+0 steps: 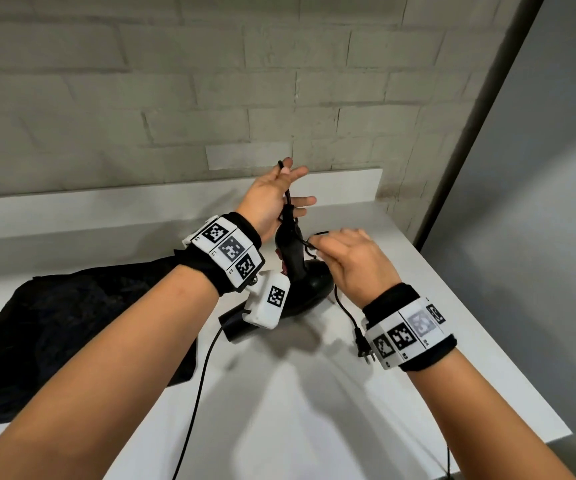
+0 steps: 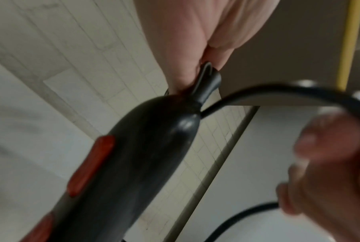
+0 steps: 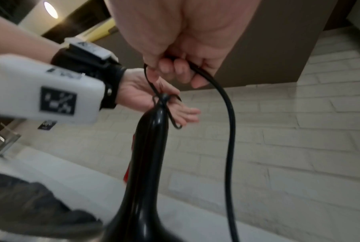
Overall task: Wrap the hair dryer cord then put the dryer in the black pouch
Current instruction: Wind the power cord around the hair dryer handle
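The black hair dryer (image 1: 305, 275) stands on the white counter (image 1: 314, 420) with its handle pointing up and its red switches (image 2: 92, 163) facing left. My left hand (image 1: 279, 192) is above the handle top and pinches a fold of the dryer cord (image 1: 343, 308) at the strain relief (image 2: 208, 81); the other fingers are spread. My right hand (image 1: 343, 259), just right of the handle, grips the same cord (image 3: 228, 124) in curled fingers. From there the cord hangs down to the plug (image 1: 364, 348), which lies on the counter. The black pouch (image 1: 82, 327) lies crumpled at the left.
A thin black cable (image 1: 200, 382) runs from the camera on my left wrist toward the counter's front edge. A brick wall (image 1: 210, 81) backs the counter behind a low ledge. The counter ends at its right edge (image 1: 487, 341) next to a grey panel.
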